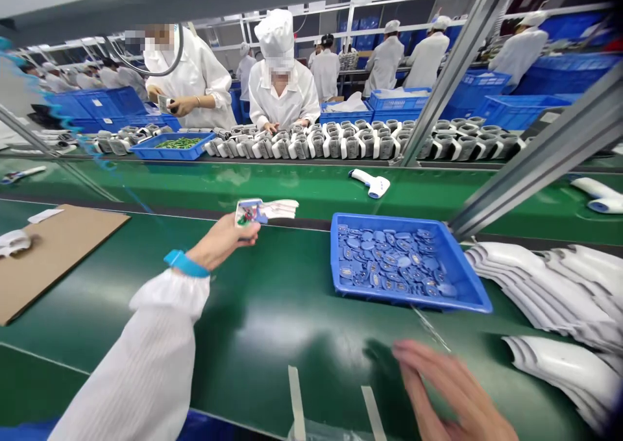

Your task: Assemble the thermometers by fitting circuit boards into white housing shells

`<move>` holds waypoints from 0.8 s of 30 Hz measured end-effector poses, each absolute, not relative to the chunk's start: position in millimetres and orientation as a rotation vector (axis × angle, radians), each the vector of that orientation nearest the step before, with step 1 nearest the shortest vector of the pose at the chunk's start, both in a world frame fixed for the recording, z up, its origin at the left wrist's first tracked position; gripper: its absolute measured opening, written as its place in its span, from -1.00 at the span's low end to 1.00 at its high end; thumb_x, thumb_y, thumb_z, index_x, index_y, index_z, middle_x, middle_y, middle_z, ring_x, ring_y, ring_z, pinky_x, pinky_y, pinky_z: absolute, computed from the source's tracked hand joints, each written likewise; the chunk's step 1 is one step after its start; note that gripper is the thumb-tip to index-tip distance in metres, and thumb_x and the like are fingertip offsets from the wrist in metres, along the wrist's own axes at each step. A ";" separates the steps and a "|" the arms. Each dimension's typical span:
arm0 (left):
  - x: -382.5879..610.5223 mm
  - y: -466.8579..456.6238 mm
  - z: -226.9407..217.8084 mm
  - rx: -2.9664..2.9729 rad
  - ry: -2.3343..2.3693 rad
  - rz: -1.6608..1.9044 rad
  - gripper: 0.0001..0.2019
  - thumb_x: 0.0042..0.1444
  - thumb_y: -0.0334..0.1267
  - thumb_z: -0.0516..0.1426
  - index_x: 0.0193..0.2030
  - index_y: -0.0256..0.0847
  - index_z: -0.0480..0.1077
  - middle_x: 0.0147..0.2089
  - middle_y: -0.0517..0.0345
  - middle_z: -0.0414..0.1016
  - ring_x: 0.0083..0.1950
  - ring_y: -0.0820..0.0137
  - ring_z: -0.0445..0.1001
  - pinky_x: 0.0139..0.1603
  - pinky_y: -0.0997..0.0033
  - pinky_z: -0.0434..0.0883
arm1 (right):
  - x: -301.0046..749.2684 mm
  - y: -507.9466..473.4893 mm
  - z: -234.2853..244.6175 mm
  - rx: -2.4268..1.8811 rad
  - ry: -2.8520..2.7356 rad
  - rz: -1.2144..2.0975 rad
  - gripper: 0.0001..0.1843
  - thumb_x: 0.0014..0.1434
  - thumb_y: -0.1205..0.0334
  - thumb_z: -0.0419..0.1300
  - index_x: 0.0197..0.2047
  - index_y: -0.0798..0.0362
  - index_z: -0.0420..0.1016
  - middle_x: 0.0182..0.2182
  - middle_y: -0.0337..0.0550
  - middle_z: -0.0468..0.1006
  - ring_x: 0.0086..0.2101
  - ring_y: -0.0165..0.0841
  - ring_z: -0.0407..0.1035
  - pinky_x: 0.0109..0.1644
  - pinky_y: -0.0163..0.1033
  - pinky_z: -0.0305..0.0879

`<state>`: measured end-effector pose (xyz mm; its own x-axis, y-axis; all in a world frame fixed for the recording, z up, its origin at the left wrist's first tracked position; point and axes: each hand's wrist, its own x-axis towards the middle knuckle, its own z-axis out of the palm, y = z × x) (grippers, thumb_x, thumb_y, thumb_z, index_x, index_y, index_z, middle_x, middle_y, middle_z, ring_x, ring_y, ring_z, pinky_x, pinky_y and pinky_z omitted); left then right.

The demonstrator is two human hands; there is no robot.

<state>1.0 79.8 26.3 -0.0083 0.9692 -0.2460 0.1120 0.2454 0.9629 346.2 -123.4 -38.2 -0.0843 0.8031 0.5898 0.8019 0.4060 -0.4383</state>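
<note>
My left hand (226, 238), with a blue band at the wrist, is closed around a white and blue thermometer-gun housing (250, 213). Green and red parts show in its opened end, and its white part points right, over the far edge of the bench. My right hand (445, 389) hovers low over the green bench at the lower right, blurred by motion. Its fingers are stretched out and nothing shows in them. Beyond it stands a blue tray (409, 301) full of small blue oval parts (389, 259).
Stacked white shells (540, 279) lie at the right. A metal post (535, 155) slants across there. Behind the bench a green conveyor (292, 191) carries a white thermometer gun (372, 183). Cardboard (68, 253) lies left. Co-workers (282, 84) work opposite.
</note>
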 end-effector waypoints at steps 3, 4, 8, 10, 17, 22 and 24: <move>37.0 1.5 26.8 1.297 1.291 0.906 -0.55 0.11 -0.08 0.30 0.07 -0.26 0.37 -0.41 0.22 0.40 -0.45 0.49 0.35 -0.43 0.49 0.36 | 318.3 -104.2 7.1 -1.396 -1.809 0.081 -0.77 0.31 0.20 0.17 0.02 -0.09 0.50 0.02 -0.17 0.57 0.03 -0.25 0.46 0.12 -0.12 0.37; 49.8 -20.6 24.4 1.336 1.260 0.879 -0.55 0.15 -0.03 0.26 0.08 -0.24 0.36 -0.42 0.23 0.39 -0.48 0.50 0.33 -0.46 0.50 0.34 | 310.0 -97.9 16.5 -1.407 -1.832 0.133 -0.66 0.30 0.13 0.18 0.13 -0.07 0.45 0.11 -0.12 0.52 0.11 -0.20 0.40 0.18 -0.06 0.33; 91.0 -78.1 4.9 1.314 1.239 0.770 -0.61 0.26 0.08 0.11 -0.16 -0.27 0.40 -0.41 0.16 0.44 -0.51 0.49 0.35 -0.46 0.48 0.33 | 295.2 -89.0 23.3 -1.524 -1.948 0.726 -0.59 0.34 -0.05 0.10 0.10 -0.01 0.49 -0.03 -0.08 0.61 -0.06 -0.16 0.49 -0.01 -0.05 0.41; 102.7 -90.4 -6.8 1.260 1.219 0.729 -0.60 0.28 0.09 0.07 -0.24 -0.27 0.39 -0.41 0.12 0.47 -0.48 0.44 0.42 -0.42 0.45 0.37 | 298.4 -95.1 16.5 -1.573 -1.925 1.020 -0.65 0.39 -0.03 0.03 -0.05 -0.04 0.55 -0.19 -0.17 0.64 -0.20 -0.24 0.50 -0.12 -0.12 0.39; 118.0 -104.7 -14.0 1.453 1.146 0.703 -0.77 0.34 -0.05 0.05 -0.10 -0.14 0.39 -0.21 0.20 0.49 -0.20 0.39 0.49 -0.14 0.42 0.35 | 315.4 -111.5 9.5 -1.475 -1.729 0.937 -0.83 0.37 0.10 0.13 -0.15 -0.11 0.55 -0.17 -0.27 0.57 -0.13 -0.33 0.40 -0.04 -0.20 0.25; 122.1 -112.4 -1.8 1.674 1.182 0.634 -0.79 0.39 -0.11 -0.03 -0.01 -0.06 0.36 -0.10 0.18 0.50 -0.10 0.35 0.44 -0.07 0.39 0.30 | 314.8 -115.5 22.7 -1.520 -1.920 0.711 -0.92 0.33 0.22 0.20 -0.22 -0.10 0.52 -0.24 -0.33 0.54 -0.21 -0.35 0.35 -0.08 -0.16 0.10; 124.4 -114.7 -2.8 1.735 1.197 0.617 -0.78 0.39 -0.14 -0.05 0.03 -0.06 0.35 -0.04 0.13 0.49 -0.03 0.31 0.43 -0.03 0.35 0.29 | 313.4 -120.1 30.5 -1.498 -1.992 0.669 -0.88 0.36 0.24 0.14 -0.25 -0.04 0.47 -0.30 -0.31 0.51 -0.26 -0.36 0.32 -0.13 -0.16 0.08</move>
<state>124.4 -114.7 -2.8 0.4038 0.9105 -0.0895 0.4550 -0.1150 0.8830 313.4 -120.1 30.5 -0.2242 0.9655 0.1327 0.6896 0.2534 -0.6784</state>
